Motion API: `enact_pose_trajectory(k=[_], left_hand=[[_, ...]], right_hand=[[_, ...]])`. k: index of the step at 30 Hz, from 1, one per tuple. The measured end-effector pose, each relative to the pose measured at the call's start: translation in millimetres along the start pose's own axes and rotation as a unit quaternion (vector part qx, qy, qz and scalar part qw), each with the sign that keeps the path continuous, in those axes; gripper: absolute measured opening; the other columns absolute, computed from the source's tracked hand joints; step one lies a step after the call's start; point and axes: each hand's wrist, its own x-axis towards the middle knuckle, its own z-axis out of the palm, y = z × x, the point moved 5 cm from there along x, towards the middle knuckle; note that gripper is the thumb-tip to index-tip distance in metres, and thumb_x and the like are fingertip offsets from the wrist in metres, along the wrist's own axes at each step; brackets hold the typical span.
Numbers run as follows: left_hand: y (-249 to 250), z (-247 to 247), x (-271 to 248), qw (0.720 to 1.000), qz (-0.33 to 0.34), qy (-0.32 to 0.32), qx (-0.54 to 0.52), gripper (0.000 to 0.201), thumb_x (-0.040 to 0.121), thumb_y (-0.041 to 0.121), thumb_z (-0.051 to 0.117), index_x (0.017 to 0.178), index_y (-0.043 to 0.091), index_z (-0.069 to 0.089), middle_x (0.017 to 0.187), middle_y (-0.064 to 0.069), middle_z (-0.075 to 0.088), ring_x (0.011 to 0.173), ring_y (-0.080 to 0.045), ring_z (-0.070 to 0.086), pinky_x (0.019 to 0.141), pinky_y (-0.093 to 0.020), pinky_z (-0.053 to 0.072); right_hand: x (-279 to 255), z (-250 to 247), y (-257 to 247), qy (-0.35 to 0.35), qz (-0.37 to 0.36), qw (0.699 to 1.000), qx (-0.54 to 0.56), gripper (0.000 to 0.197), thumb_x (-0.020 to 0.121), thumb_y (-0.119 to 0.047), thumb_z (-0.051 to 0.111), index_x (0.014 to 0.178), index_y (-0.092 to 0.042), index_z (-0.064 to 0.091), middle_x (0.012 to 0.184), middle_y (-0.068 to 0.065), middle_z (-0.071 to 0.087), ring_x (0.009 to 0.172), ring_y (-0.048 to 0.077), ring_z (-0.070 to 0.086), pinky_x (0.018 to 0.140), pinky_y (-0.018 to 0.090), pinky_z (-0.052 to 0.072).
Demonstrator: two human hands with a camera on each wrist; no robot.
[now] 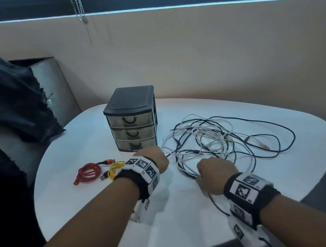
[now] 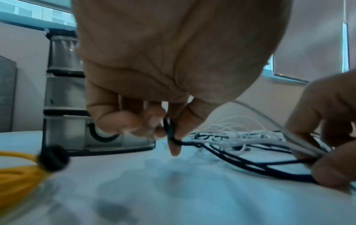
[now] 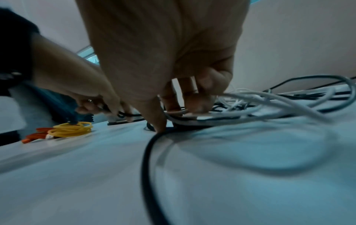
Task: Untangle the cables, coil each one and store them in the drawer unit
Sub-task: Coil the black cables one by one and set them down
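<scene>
I see the drawer unit [image 1: 131, 119] standing on the white table [image 1: 185, 210], a dark frame with three smoky, see-through drawers, all pushed in. Just right of the unit lies the tangle [image 1: 217, 142]: thin white cables and a longer black cable [image 1: 273, 127] looped loosely through one another, the black one sweeping out farthest from the unit. In front of the unit, to its left, sit two cables already coiled: the red coil [image 1: 87, 172] with an orange-tipped plug, and the yellow coil [image 1: 116, 168] just beside it. My left hand [image 1: 155, 159] is right in front of the unit's bottom drawer, thumb and fingers pinching one end of the black cable. My right hand [image 1: 215, 175] is at the near edge of the tangle, fingers curled round a bunch of black and white strands, thumb tip down on the table.
</scene>
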Motion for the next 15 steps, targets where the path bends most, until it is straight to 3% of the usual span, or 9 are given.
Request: enact_pose_trajectory(k=[3,5,8,9,12,13,15], left_hand=[[-20,-22,-17,0.995,-0.021,0.025,-0.09,0.028,0.092,0.017,0.04,0.066,0.009,0.048,0.077,-0.014,0.055,0.079,-0.032,0.055,0.07,-0.032,0.042],[-34,-35,-29,0.984,-0.029,0.049,-0.169,0.034,0.093,0.023,0.036,0.076,0.0,0.054,0.089,-0.022,0.06,0.086,-0.035,0.058,0.075,-0.038,0.043],[-63,-61,-41,0.94,-0.046,0.135,-0.31,0.035,0.101,0.022,0.037,0.074,0.005,0.051,0.093,-0.018,0.059,0.08,-0.03,0.05,0.07,-0.033,0.036],[-76,-69,-43,0.903,-0.066,0.164,-0.393,0.036,0.104,0.021,0.04,0.072,0.008,0.049,0.088,-0.015,0.055,0.073,-0.027,0.047,0.065,-0.032,0.036],[-120,-93,-56,0.734,-0.121,0.241,-0.623,0.032,0.105,0.027,0.041,0.075,0.018,0.047,0.069,-0.001,0.044,0.053,-0.016,0.037,0.052,-0.027,0.029],[-129,-101,-62,0.7,-0.119,0.256,-0.656,0.031,0.105,0.026,0.04,0.075,0.02,0.046,0.066,0.001,0.043,0.05,-0.013,0.037,0.052,-0.026,0.029],[-135,-114,-70,0.686,-0.084,0.265,-0.672,0.03,0.103,0.026,0.042,0.075,0.02,0.049,0.06,0.006,0.045,0.048,-0.011,0.039,0.052,-0.024,0.032]], right_hand=[[5,-4,13,-0.014,0.038,0.999,-0.001,0.02,0.095,-0.024,0.047,0.109,-0.015,0.057,0.116,0.007,0.062,0.106,0.027,0.061,0.08,0.031,0.045],[9,-8,26,0.003,0.084,0.996,0.023,0.02,0.094,-0.018,0.045,0.11,-0.012,0.056,0.116,0.009,0.062,0.104,0.027,0.061,0.079,0.031,0.046],[18,-14,49,0.048,0.152,0.984,0.081,0.021,0.093,-0.016,0.047,0.109,-0.006,0.056,0.109,0.012,0.065,0.086,0.027,0.057,0.07,0.029,0.045],[20,-15,55,0.063,0.167,0.978,0.106,0.017,0.093,-0.017,0.048,0.103,-0.005,0.056,0.105,0.013,0.066,0.082,0.027,0.056,0.069,0.029,0.045],[27,-15,69,0.08,0.197,0.965,0.154,0.017,0.091,-0.024,0.055,0.088,-0.007,0.056,0.091,0.012,0.064,0.08,0.028,0.058,0.067,0.029,0.046],[28,-15,69,0.061,0.198,0.966,0.151,0.019,0.09,-0.027,0.058,0.085,-0.008,0.057,0.086,0.01,0.062,0.079,0.027,0.059,0.064,0.027,0.045],[26,-14,63,0.006,0.192,0.971,0.14,0.024,0.086,-0.032,0.066,0.089,-0.01,0.059,0.091,0.009,0.065,0.079,0.024,0.06,0.06,0.025,0.044]])
